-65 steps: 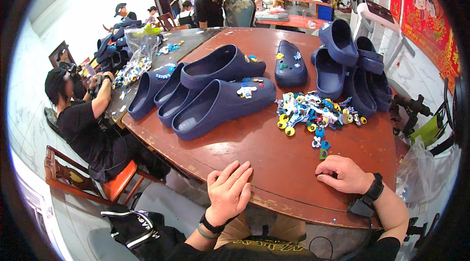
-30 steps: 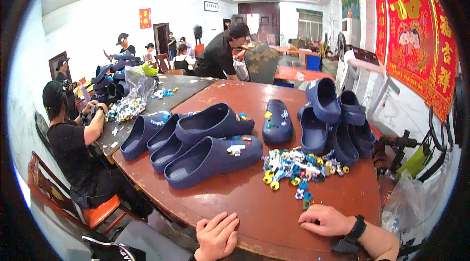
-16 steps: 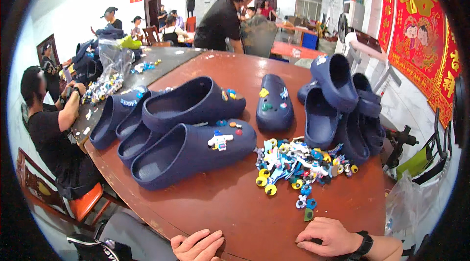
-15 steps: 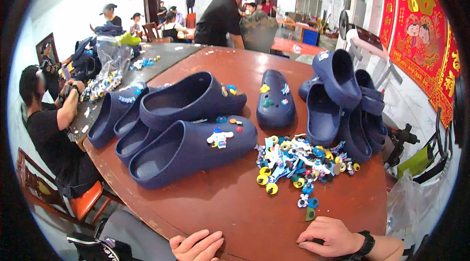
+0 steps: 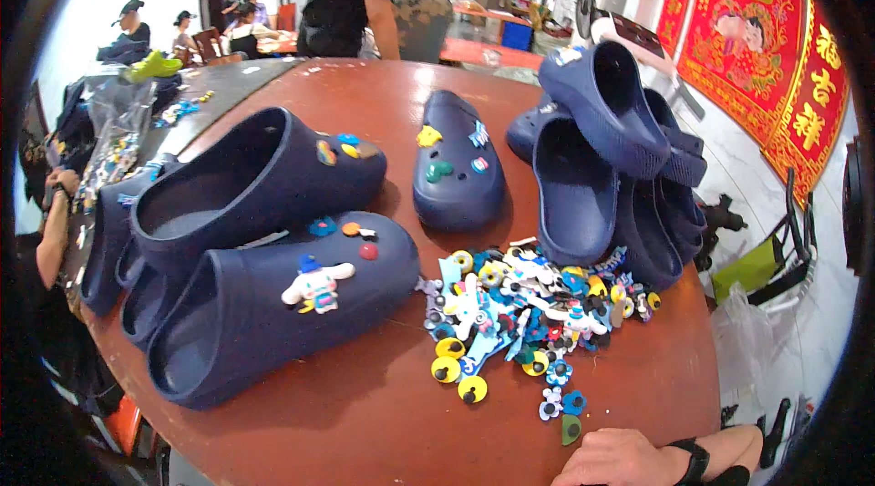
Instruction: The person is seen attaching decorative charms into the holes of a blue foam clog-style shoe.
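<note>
My right hand rests on the table at the lower edge, a dark band around its wrist. Its fingers curl down out of the picture, so I cannot see their tips or anything in them. My left hand is not in view. Closest to the right hand lie a green shoe charm and a blue flower charm. Beyond them spreads a heap of loose, colourful charms. At left, a navy clog bears a white long-eared figure charm, and another clog leans behind it.
A single clog with charms stands mid-table. Several stacked clogs rise at the right. The red-brown table has a curved near edge. A person in black stands across it; another person's arm shows at far left.
The view has shifted right and closer to the table, so the clogs appear lower and farther left. My left hand has gone out of view. My right hand sits lower in the picture.
</note>
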A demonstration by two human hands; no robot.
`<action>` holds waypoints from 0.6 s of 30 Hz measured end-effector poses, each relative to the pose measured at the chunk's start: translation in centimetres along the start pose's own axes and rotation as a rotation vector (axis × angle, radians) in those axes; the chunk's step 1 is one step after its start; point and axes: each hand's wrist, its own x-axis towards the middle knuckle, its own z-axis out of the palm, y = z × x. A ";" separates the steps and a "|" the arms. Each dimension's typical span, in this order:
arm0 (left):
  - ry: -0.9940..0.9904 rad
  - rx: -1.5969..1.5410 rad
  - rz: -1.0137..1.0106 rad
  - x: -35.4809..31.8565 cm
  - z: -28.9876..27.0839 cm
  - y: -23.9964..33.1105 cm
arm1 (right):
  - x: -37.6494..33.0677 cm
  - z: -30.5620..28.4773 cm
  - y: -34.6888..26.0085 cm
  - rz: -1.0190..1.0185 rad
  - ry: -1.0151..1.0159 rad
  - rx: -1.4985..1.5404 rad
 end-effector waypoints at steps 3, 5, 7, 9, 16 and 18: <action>0.100 -0.879 -0.329 -3.1 -0.2 -1.3 | -0.7 -0.7 0.6 0.031 0.004 -0.022; 0.220 -1.408 -0.556 -6.7 -2.2 -0.9 | -0.6 -0.5 0.2 0.017 -0.010 -0.016; 0.294 -1.660 -0.657 -9.0 -4.1 -1.3 | -0.1 -0.5 -0.1 -0.004 -0.025 -0.012; 0.096 -1.596 -0.785 -9.4 -5.0 -2.8 | -0.2 -0.6 -0.2 0.008 -0.024 -0.022; 0.324 -1.729 -0.681 -8.1 -2.1 -1.7 | -0.5 -0.6 -0.2 -0.009 -0.004 -0.005; 0.171 -1.556 -0.766 -9.2 -3.6 -2.4 | -0.6 -0.4 -0.6 -0.015 -0.004 -0.011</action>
